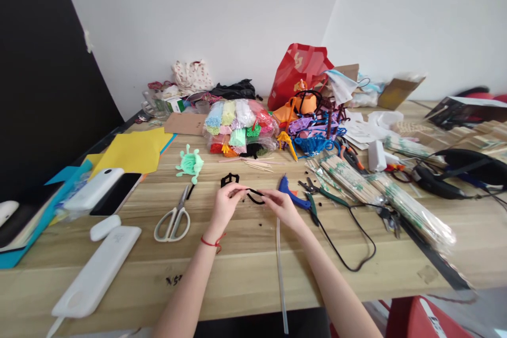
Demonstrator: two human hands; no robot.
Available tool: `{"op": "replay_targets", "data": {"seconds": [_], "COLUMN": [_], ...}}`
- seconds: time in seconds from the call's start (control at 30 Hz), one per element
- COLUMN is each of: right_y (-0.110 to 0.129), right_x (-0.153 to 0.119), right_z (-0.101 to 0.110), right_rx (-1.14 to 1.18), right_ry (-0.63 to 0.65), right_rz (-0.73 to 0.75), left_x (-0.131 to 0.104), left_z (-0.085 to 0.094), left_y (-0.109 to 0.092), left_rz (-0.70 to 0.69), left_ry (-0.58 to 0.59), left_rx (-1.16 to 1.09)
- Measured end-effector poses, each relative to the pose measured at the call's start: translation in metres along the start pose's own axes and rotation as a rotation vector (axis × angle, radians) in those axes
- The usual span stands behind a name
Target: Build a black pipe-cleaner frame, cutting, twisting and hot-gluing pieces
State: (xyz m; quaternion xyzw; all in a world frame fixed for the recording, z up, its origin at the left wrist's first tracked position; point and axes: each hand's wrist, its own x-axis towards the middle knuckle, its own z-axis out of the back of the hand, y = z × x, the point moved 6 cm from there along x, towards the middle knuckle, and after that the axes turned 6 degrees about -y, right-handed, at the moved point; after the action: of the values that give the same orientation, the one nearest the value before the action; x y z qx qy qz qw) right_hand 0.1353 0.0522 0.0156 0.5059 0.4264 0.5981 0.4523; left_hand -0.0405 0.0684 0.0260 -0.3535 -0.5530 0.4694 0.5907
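Between my two hands is a bent black pipe cleaner (pixel 255 199), held just above the table. My left hand (pixel 225 205) pinches one end with thumb and fingertips. At its other end, my right hand (pixel 280 207) is pinched shut too. A black angular frame-like piece (pixel 229 179) lies just beyond my left fingers. White-handled scissors (pixel 174 219) rest left of my left wrist, below a mint-green fuzzy piece (pixel 190 165) with knobbed arms. A blue glue gun (pixel 292 194) lies right of my right hand, and a long clear glue stick (pixel 280 274) runs under its wrist.
Green-handled pliers (pixel 317 190) and a black cable (pixel 362 264) lie to the right, near bagged wooden sticks (pixel 412 211). Bagged colourful pipe cleaners (pixel 240 127) and a red bag (pixel 299 74) stand at the back. A phone (pixel 114 194) and white power bank (pixel 97 272) are left.
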Motion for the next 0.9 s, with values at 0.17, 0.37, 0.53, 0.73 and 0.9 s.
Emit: {"op": "replay_targets", "data": {"seconds": [0.17,0.37,0.53,0.73,0.9], "right_y": [-0.002,-0.012,-0.01,-0.001,-0.003], "right_x": [0.001,0.003,0.004,0.005,0.005], "right_z": [0.003,0.009,0.016,0.02,0.023], "right_rx": [0.089,0.046,-0.026,0.039,0.113], "right_ry": [-0.1,-0.157,-0.16,-0.101,-0.093], "right_rz": [-0.04,-0.045,0.011,-0.011,-0.055], "left_x": [-0.001,-0.001,0.002,0.001,-0.002], "left_z": [0.002,0.0,-0.001,-0.006,-0.011], "left_y": [-0.006,-0.002,0.006,0.006,0.003], "left_rz": [-0.089,-0.076,0.065,0.14,0.131], "left_ry": [-0.075,-0.035,0.058,0.23,0.268], "left_rx": [0.036,0.03,-0.004,0.002,-0.011]}}
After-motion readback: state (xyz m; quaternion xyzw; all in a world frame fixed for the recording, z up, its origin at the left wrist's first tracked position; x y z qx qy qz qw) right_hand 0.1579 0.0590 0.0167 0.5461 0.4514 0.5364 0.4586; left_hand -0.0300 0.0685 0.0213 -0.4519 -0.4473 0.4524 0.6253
